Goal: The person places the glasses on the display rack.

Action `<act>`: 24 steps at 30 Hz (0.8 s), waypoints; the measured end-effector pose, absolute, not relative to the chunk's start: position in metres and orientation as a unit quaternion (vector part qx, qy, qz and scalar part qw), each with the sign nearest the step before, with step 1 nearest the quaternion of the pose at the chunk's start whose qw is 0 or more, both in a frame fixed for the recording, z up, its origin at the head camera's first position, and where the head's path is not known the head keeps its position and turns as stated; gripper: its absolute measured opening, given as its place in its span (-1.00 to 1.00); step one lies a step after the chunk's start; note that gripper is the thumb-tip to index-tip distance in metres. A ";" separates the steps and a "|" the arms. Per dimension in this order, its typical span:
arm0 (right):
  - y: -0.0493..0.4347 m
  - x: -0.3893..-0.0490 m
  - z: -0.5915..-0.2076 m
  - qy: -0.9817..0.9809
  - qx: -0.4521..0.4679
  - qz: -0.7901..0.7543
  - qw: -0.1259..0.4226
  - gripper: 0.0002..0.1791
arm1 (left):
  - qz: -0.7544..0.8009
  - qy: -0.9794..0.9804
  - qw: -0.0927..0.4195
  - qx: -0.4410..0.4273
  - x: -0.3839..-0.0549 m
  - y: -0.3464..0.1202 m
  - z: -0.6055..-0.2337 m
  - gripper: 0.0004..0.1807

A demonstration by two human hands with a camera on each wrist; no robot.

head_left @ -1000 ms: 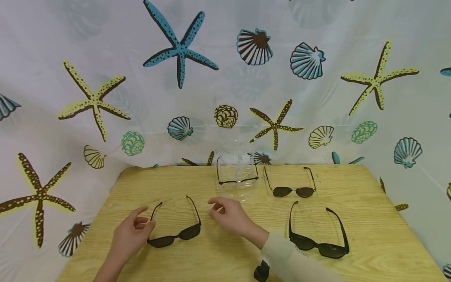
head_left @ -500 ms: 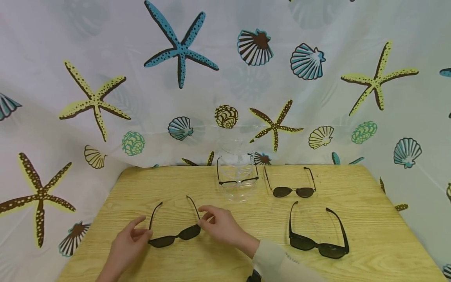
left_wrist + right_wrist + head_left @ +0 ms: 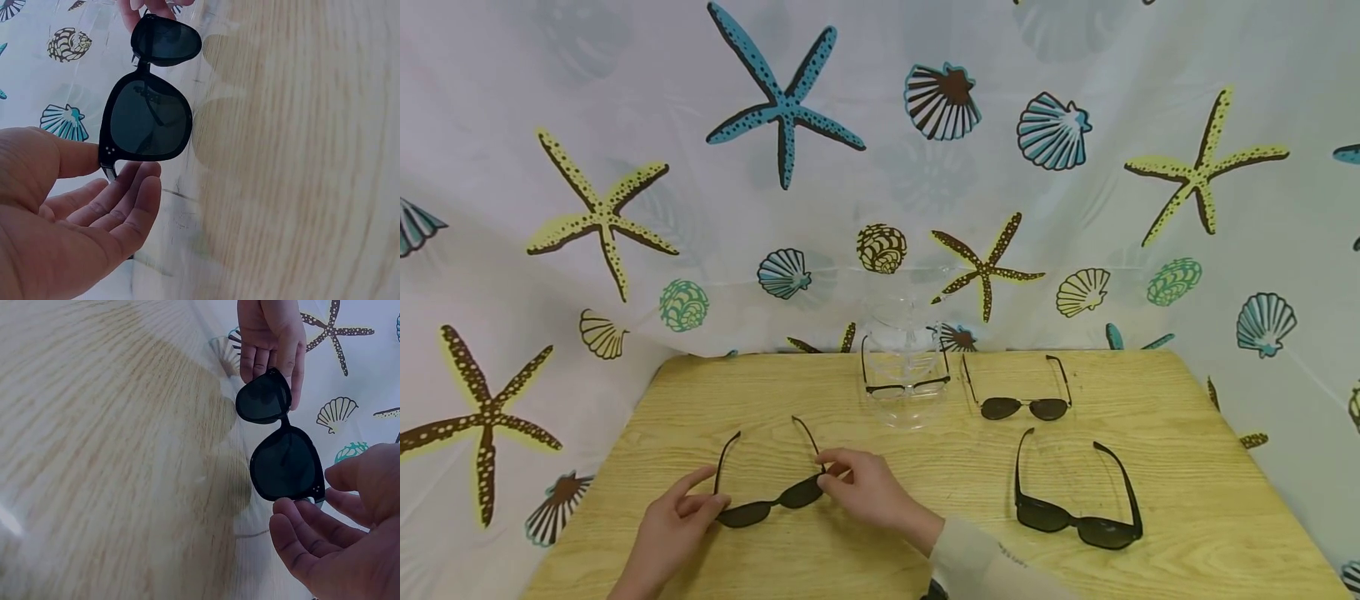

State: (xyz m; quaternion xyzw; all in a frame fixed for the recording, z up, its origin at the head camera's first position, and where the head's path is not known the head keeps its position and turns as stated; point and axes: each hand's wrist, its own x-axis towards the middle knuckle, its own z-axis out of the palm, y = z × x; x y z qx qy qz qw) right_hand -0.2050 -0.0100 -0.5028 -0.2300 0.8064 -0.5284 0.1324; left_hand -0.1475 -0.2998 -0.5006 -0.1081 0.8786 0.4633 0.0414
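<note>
A pair of black sunglasses [image 3: 747, 514] with dark lenses lies at the left front, its temples unfolded and pointing away. My left hand [image 3: 672, 525] pinches its left corner, thumb at the hinge and fingers behind the temple. At the opposite corner, my right hand [image 3: 868, 493] holds the hinge area between thumb and fingers. The left wrist view shows the thumb against the frame of the sunglasses [image 3: 150, 119] and the curled fingers just beyond it. In the right wrist view, fingertips meet the short visible part of the temple beside the lens [image 3: 284, 465].
Black sunglasses [image 3: 1105, 533] lie at the right front. Aviator sunglasses [image 3: 1048, 409] and half-rimmed eyeglasses [image 3: 928, 385] sit farther back. A clear stand [image 3: 908, 417] rises around the eyeglasses. A patterned curtain [image 3: 925, 192] hangs behind the wooden table [image 3: 1195, 467].
My right hand has come left from beside the clear stand to the sunglasses' right corner. My left hand has closed in on the left corner. The sunglasses have shifted slightly left.
</note>
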 end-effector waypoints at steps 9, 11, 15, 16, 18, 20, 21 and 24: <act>-0.011 -0.203 -0.504 0.808 -0.229 -0.527 0.129 -0.63 | 0.494 0.861 0.046 -0.113 -0.147 -0.298 -0.502 -0.40; -0.011 -0.203 -0.504 0.805 -0.228 -0.532 0.130 -0.64 | 0.505 0.854 0.046 -0.115 -0.146 -0.298 -0.503 -0.42; -0.011 -0.205 -0.505 0.803 -0.223 -0.539 0.124 -0.66 | 0.523 0.842 0.049 -0.120 -0.146 -0.299 -0.505 -0.45; -0.011 -0.205 -0.506 0.803 -0.221 -0.540 0.123 -0.67 | 0.528 0.839 0.049 -0.122 -0.146 -0.299 -0.506 -0.45; -0.011 -0.206 -0.507 0.802 -0.218 -0.543 0.119 -0.68 | 0.538 0.832 0.048 -0.124 -0.146 -0.298 -0.506 -0.45; -0.010 -0.206 -0.506 0.798 -0.214 -0.550 0.120 -0.69 | 0.547 0.826 0.044 -0.125 -0.145 -0.296 -0.505 -0.45; -0.010 -0.206 -0.506 0.796 -0.213 -0.554 0.120 -0.69 | 0.551 0.824 0.040 -0.123 -0.144 -0.295 -0.504 -0.45; -0.008 -0.207 -0.504 0.787 -0.206 -0.569 0.121 -0.72 | 0.561 0.819 0.026 -0.116 -0.143 -0.291 -0.500 -0.47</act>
